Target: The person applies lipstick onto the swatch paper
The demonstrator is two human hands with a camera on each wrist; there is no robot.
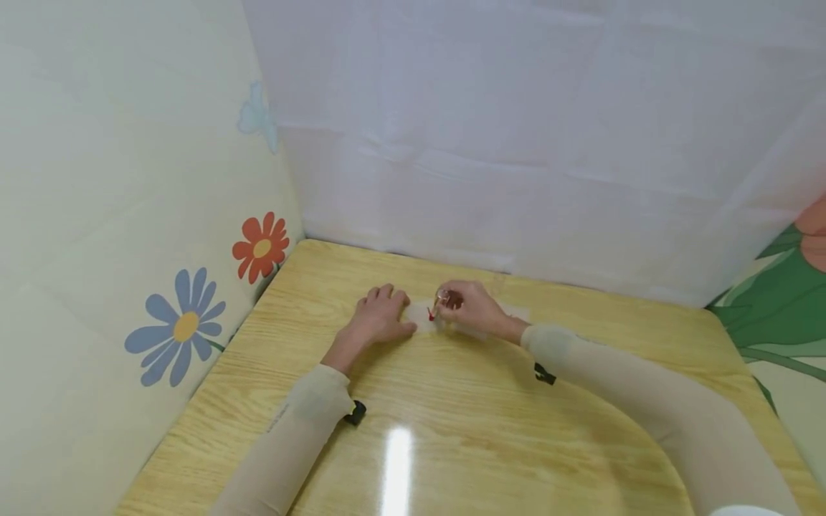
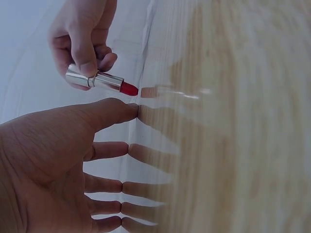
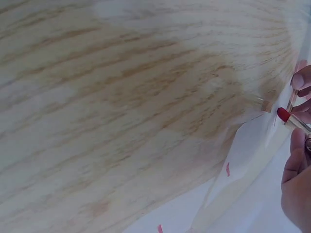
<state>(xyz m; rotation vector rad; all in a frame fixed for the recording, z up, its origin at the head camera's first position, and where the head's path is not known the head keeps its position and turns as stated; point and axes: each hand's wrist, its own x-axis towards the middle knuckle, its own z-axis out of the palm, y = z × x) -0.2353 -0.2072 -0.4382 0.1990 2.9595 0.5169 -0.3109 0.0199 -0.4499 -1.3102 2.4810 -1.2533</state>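
Note:
My right hand (image 1: pixel 476 308) grips a lipstick (image 2: pixel 102 80) by its shiny metallic tube. The red tip (image 2: pixel 129 89) points down, right at the surface of a thin white sheet of paper (image 1: pixel 419 314) lying on the table. To the left, my left hand (image 1: pixel 381 315) has its fingers spread, fingertips resting at the sheet's left end. In the left wrist view its thumb is close below the lipstick tip. Small red marks (image 3: pixel 227 169) show on the paper in the right wrist view. Part of the sheet is hidden under the right hand.
The glossy wood-grain table (image 1: pixel 452 416) reflects the hands and a bright light. A white cloth (image 1: pixel 452 143) hangs behind its far edge. Flower-patterned panels (image 1: pixel 186 326) stand at both sides. Black wrist straps (image 1: pixel 355 413) show below the sleeves.

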